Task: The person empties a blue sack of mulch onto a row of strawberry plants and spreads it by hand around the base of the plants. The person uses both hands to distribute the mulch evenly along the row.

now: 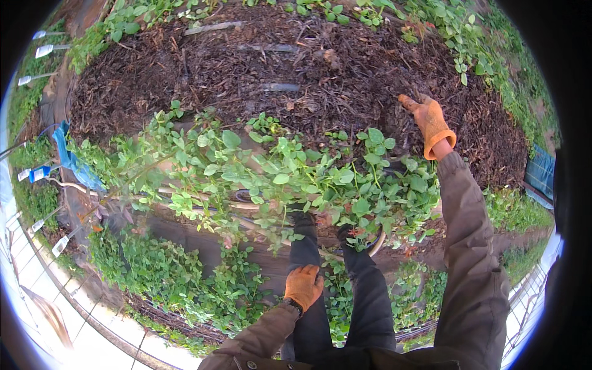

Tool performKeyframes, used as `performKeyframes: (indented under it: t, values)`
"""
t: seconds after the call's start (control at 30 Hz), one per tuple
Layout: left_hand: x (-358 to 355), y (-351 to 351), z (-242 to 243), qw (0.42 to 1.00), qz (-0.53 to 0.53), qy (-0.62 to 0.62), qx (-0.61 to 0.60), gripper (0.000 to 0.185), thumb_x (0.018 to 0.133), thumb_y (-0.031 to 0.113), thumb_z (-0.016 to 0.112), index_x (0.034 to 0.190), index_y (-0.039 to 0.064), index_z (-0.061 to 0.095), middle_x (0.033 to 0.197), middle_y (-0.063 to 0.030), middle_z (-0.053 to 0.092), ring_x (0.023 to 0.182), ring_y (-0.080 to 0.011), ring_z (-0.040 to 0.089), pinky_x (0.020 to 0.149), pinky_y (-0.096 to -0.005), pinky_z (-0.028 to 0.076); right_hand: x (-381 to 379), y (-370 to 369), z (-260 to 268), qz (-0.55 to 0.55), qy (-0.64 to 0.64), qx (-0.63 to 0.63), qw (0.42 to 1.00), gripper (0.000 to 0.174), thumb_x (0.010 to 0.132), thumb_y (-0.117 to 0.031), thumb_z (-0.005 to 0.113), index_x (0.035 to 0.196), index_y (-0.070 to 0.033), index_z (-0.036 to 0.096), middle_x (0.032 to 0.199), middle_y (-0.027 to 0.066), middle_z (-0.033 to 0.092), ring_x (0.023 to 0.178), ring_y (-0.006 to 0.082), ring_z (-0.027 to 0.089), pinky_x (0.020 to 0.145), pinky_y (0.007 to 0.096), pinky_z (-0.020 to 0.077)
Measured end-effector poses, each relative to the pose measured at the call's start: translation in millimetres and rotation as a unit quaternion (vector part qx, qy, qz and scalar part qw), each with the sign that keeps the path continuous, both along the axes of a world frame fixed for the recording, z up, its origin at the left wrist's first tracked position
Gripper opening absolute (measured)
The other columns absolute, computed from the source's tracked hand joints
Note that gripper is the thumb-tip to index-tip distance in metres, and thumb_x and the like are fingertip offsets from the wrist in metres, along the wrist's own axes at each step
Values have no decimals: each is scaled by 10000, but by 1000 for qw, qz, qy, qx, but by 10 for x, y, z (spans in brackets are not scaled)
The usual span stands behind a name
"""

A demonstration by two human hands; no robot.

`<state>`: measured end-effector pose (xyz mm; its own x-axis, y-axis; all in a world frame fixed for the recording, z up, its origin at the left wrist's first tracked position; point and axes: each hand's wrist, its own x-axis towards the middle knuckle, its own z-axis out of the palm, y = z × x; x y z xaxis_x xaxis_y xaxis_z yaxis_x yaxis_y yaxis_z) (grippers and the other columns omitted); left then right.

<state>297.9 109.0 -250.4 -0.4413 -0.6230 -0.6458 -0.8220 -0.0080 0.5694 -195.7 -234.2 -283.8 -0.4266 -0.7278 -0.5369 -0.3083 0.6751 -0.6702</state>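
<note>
My right hand (423,118), in an orange knit glove with soiled fingertips, reaches out over the dark mulch (342,88) of a raised planting bed. Its fingers point away from me and spread somewhat, with nothing visible in them. Whether the fingertips touch the mulch is hard to tell. Closer to my body, my left hand (304,287) wears a matching orange glove and rests on my dark trouser leg (312,328). Its fingertips are hidden. Leafy green plants (286,162) line the near side of the bed, between my body and the mulch.
A beige hose (249,225) runs under the leaves by my feet. Blue sheeting (76,155) hangs at the bed's left end. White tags on stakes (45,51) stand along the left. More plants (175,273) grow in a row behind my legs.
</note>
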Motion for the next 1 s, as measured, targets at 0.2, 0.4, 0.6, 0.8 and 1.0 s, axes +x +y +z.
performKeyframes:
  t: [0.2, 0.4, 0.6, 0.8, 1.0]
  values:
    - [-47, -93, 68, 999, -48, -16, -2, 366, 977, 265, 763, 1280, 61, 788, 1289, -119, 808, 1159, -374, 750, 1051, -492, 585, 15, 269, -59, -71, -156, -47, 984, 522, 1059, -43, 791, 1572, -17, 698, 1232, 17, 817, 1026, 111, 724, 988, 314, 590]
    - [-74, -99, 80, 999, -26, -14, 25, 356, 979, 259, 756, 1269, 55, 789, 1277, -132, 812, 1169, -384, 750, 1042, -513, 592, 72, 75, 118, -121, -221, -96, 963, 401, 1039, -43, 812, 1436, -30, 761, 1147, 5, 804, 891, 124, 688, 825, 300, 589]
    - [-56, -6, 45, 1000, -8, 9, -9, 347, 981, 252, 750, 1257, 45, 792, 1277, -145, 813, 1164, -407, 755, 1035, -523, 599, -145, -154, -148, -119, 120, -263, 950, 451, 1017, -105, 801, 1467, -102, 763, 1074, 58, 820, 828, 160, 721, 766, 351, 562]
    - [-39, 44, -3, 999, -28, 1, -15, 353, 981, 286, 759, 1261, 73, 790, 1256, -114, 812, 1160, -384, 752, 1028, -514, 592, -685, 579, -144, -167, 323, 163, 917, 608, 978, -375, 804, 1516, -107, 711, 1446, 194, 777, 1312, 437, 747, 1079, 545, 586]
    - [-35, 77, -30, 999, -38, 5, -30, 342, 985, 287, 756, 1248, 71, 787, 1253, -114, 813, 1154, -385, 754, 1029, -511, 594, -107, 841, -256, 227, 380, -152, 884, 590, 956, -263, 843, 1508, -114, 699, 1437, 241, 745, 1314, 470, 709, 1165, 540, 559]
